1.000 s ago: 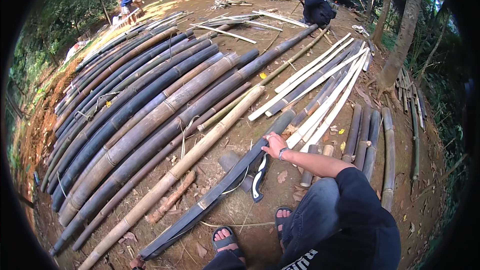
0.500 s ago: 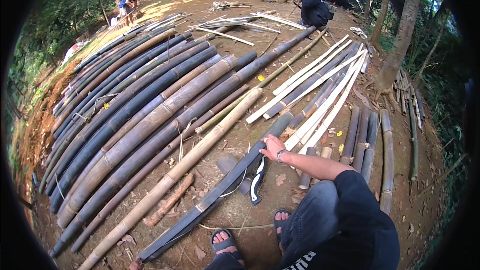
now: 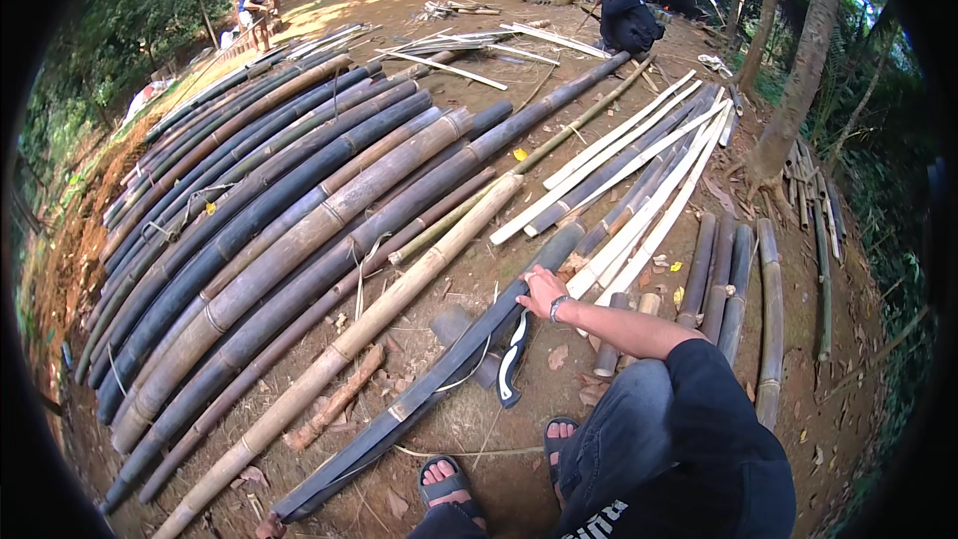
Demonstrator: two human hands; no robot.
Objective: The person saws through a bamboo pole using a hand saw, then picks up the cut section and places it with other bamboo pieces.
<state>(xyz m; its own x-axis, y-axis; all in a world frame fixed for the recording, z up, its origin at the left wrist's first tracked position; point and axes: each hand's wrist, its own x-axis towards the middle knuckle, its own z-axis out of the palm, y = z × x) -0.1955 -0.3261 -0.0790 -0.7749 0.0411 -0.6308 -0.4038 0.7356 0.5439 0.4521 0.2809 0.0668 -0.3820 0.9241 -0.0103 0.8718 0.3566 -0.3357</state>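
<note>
A long, dark split bamboo strip lies slantwise on the bare earth in front of the person, running from beside the sandalled feet at the lower left up toward the middle of the view. The right hand rests on its upper end, palm down with the fingers curled loosely over the strip; a watch sits on the wrist. Whether the fingers truly clamp the strip or only lie on it cannot be told. The left hand is out of sight.

Just beside the strip, on its right, a sheathed machete with a dark body and pale edging lies on the ground, near the hand but not touched by it. A short grey bamboo stub pokes out from under the strip on the left.

Left of the strip lies a long pale bamboo pole, parallel to it, and beyond that a broad row of thick dark and brown bamboo culms laid side by side. To the upper right, pale split bamboo slats fan out, and short dark bamboo sections lie near a tree trunk.

Far off, a person in dark clothes crouches at the top, and another person bends over at the upper left.
</note>
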